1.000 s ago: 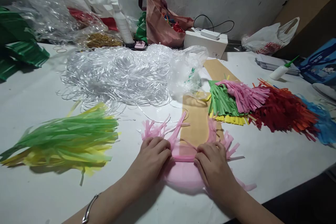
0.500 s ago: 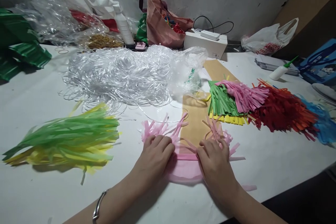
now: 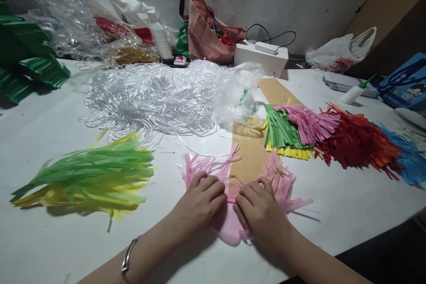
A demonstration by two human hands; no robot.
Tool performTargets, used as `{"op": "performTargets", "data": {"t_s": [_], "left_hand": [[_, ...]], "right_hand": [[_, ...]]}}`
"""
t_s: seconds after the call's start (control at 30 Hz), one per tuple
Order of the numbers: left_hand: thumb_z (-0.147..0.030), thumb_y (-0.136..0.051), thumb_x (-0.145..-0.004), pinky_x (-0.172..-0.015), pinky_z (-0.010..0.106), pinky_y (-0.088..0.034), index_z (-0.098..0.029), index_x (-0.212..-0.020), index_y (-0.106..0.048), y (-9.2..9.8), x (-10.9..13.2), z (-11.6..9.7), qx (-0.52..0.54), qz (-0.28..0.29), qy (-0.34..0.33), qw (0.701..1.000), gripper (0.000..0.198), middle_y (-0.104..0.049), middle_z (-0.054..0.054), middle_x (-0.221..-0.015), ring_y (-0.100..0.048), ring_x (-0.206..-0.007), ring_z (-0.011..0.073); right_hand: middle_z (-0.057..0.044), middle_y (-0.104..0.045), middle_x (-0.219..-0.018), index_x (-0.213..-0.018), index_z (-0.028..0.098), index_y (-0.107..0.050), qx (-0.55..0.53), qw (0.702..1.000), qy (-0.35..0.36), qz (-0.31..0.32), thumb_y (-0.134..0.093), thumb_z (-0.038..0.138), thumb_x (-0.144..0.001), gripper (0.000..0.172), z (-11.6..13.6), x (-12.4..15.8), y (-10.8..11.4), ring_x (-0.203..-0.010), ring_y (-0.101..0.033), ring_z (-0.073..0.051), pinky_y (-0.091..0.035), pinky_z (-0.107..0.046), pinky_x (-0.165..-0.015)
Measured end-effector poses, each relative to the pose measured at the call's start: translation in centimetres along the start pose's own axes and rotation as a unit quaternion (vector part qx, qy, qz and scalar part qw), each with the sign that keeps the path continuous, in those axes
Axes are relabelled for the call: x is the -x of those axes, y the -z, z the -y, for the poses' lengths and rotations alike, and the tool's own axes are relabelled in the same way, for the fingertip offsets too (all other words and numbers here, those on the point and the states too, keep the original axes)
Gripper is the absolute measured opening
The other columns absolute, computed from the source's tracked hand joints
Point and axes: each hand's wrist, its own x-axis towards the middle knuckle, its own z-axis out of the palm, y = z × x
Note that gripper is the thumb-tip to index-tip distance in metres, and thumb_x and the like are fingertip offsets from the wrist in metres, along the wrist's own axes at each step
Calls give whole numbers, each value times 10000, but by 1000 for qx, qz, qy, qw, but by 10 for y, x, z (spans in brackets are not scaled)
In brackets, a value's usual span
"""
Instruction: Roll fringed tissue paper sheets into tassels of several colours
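A sheet of pink tissue paper (image 3: 229, 226) with fringed ends lies on the white table in front of me, its middle rolled into a narrow band. My left hand (image 3: 204, 197) presses down on the band from the left, fingers curled over it. From the right, my right hand (image 3: 261, 208) grips the same band with bent fingers, close to the left hand. Pink fringe strips (image 3: 278, 177) spread out beyond both hands. Under the far side of the paper runs a strip of brown cardboard (image 3: 248, 155).
Green and yellow tissue tassels (image 3: 96, 171) lie at left. A heap of shiny white cord (image 3: 156, 97) fills the middle back. Green and pink fringes (image 3: 289, 128), red fringes (image 3: 356, 137) and a glue bottle (image 3: 354, 93) are at right. Behind stand a pink bag (image 3: 209, 31) and a white box (image 3: 261, 57).
My hands have come closer together along the pink band, the right one moving left. The flat pink part now bulges toward me in folds. The camera view has shifted slightly.
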Motion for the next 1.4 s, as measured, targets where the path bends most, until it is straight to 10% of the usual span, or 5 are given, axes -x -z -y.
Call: {"op": "performTargets", "data": {"t_s": [1.4], "left_hand": [[-92, -551, -875, -790, 407, -347, -186, -796, -607, -4, -8, 5, 4, 25, 89, 996, 135, -629, 47, -899, -515, -813, 216]], "right_hand": [[-55, -646, -881, -800, 186, -592, -3, 989, -144, -29, -552, 45, -880, 167, 2, 7, 10, -893, -559, -229, -333, -470, -994]]}}
